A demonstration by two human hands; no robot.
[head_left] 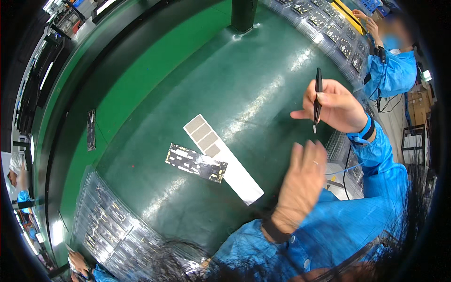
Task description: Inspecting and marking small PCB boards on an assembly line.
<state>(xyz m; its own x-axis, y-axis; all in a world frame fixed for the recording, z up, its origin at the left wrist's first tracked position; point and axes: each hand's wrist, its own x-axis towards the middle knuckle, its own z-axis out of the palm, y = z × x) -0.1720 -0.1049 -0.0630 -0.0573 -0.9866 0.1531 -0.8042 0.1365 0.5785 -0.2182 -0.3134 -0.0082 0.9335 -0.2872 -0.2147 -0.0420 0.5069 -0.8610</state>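
Note:
My right hand [337, 105] grips black tweezers [318, 101] between thumb and fingers, tips pointing down. A small pale bit shows at the tweezer tips; whether it is a held piece or the tips themselves I cannot make out. Just below, my left hand [303, 181] is slightly smeared by motion, its fingers stretched out and no held thing visible. To the left of both hands, a black circuit board [188, 162] lies across a white strip [242, 181]. Grey rectangular pads [204, 133] sit in a row on the strip's far end.
Clear plastic trays [331, 33] of boards stand at the far right, and more trays [115, 225] at the near left. Another dark board [91, 130] lies on the left. A black post [244, 16] rises at the back. A co-worker in blue [392, 70] is at the upper right.

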